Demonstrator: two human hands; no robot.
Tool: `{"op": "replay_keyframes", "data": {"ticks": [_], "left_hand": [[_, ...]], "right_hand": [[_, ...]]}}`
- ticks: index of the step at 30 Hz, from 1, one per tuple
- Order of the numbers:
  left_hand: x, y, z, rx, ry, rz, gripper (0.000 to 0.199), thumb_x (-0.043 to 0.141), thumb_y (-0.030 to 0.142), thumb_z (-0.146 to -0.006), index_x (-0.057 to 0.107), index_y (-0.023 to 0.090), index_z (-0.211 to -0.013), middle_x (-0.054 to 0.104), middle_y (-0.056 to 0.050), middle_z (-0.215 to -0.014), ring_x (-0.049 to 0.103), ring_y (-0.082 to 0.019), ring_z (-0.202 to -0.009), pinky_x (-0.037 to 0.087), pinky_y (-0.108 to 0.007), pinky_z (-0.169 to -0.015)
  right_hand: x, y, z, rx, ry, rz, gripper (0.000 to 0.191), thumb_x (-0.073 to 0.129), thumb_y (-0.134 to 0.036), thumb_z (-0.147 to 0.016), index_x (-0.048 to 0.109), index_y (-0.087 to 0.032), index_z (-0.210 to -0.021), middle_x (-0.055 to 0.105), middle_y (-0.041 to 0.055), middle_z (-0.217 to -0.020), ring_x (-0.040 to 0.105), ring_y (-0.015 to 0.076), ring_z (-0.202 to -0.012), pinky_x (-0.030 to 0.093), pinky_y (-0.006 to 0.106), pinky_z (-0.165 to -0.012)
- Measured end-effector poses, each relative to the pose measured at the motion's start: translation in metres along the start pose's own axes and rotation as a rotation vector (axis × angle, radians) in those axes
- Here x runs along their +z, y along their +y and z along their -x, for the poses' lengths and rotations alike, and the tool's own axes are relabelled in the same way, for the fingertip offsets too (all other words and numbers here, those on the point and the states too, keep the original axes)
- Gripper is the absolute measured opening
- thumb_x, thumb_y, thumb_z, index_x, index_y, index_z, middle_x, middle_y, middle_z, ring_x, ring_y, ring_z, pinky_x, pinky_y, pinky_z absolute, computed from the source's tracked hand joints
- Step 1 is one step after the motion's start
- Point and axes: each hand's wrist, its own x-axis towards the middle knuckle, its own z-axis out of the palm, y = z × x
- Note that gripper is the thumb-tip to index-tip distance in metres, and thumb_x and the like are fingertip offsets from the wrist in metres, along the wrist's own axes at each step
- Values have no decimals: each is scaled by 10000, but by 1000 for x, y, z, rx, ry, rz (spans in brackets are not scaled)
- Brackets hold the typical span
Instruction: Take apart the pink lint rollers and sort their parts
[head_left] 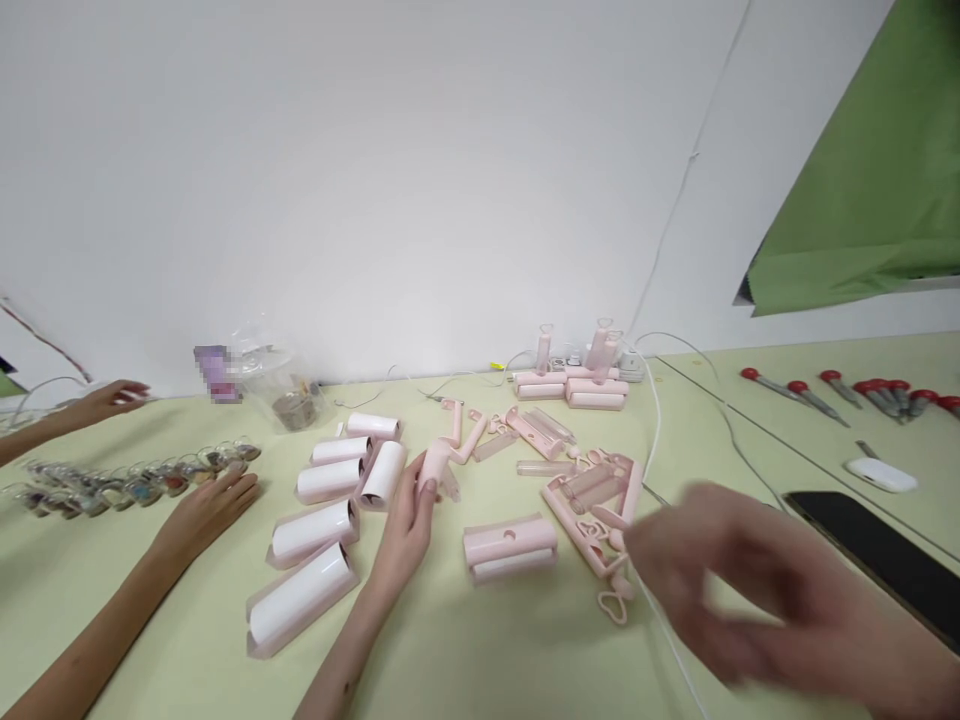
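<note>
My left hand [409, 512] is closed round a pale pink curved plastic piece [435, 467]. Two pink angled arms [469, 437] lie just beyond it, and whether they join the held piece I cannot tell. My right hand [757, 590], smeared by motion, has curled fingers at the right. It is nearest to a heap of pink plastic parts, with a heart-shaped loop [613, 607] at its front edge. Between my hands lies a pink roller holder [510, 545] with a white roll in it. White rolls in clear wrapping [304, 597] lie left of my left hand.
Assembled pink rollers with upright handles [598, 388] stand by the wall. A phone [874, 555], a white case [881, 473] and red-topped tools [892, 395] lie right. White cables cross the table. A co-worker's hand [214, 505] rests beside small round items [139, 490].
</note>
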Motion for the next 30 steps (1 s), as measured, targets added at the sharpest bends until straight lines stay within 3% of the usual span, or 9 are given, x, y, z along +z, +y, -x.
{"op": "replay_keyframes", "data": {"ticks": [3,6,9,13,17,20,22,25,30], "left_hand": [[14,26,0,-206,-144,581,290,288,429,-851,488,221,-882,440,31,-631,390,-97,-465,357,-236,-458],[30,40,0,-275,-312,906,342,344,481,-830,438,180,-700,305,65,-562,211,-47,-392,204,-172,-358],[42,41,0,-281,-326,1120,262,505,435,-793,450,180,-766,343,71,-598,263,-33,-413,235,-149,-381],[44,34,3,-257,-268,1111,294,449,449,-827,467,202,-987,471,29,-715,433,-66,-514,372,-188,-491],[22,21,-3,-183,8,736,367,339,491,-848,495,193,-997,502,1,-725,486,-117,-597,420,-257,-611],[-2,8,-14,-100,184,269,309,439,464,-808,513,234,-1000,537,-10,-780,518,-184,-736,406,-313,-714],[-14,-2,-19,-88,127,-103,338,428,449,-814,459,257,-1090,573,-20,-830,535,-226,-817,390,-354,-756],[-20,-16,-22,-138,-83,-580,353,249,419,-877,410,246,-1138,627,-55,-868,563,-264,-892,383,-405,-768],[-12,-31,-19,-123,-193,-747,269,331,276,-856,537,175,-997,607,-128,-990,542,-290,-967,389,-409,-778]], "right_hand": [[9,3,-41,-34,79,100,235,455,-381,-839,468,-312,-1063,567,52,-872,558,211,-800,468,382,-717],[24,20,-62,30,139,195,366,445,-386,-841,362,-307,-1189,522,63,-1029,518,215,-928,429,414,-814],[36,35,-69,28,150,56,423,442,-400,-843,307,-293,-1230,497,64,-1073,524,183,-931,430,384,-844],[41,45,-83,-6,121,-46,428,451,-404,-843,331,-265,-1229,516,60,-1043,549,160,-900,447,352,-832],[20,62,-110,-32,207,231,354,385,-375,-874,380,-221,-1193,537,71,-1046,561,159,-893,476,320,-771],[-2,81,-135,-32,238,472,248,352,-293,-888,505,-160,-1031,561,87,-1005,553,174,-904,467,325,-770],[-8,92,-152,-36,190,549,200,391,-228,-873,561,-142,-931,581,86,-959,549,181,-902,451,336,-791],[-2,105,-180,-47,69,672,148,468,-205,-854,588,-139,-910,598,64,-942,553,177,-903,446,352,-806],[17,117,-220,-14,-63,858,253,495,-285,-861,528,-158,-1078,550,67,-1094,561,181,-914,471,388,-774]]}}
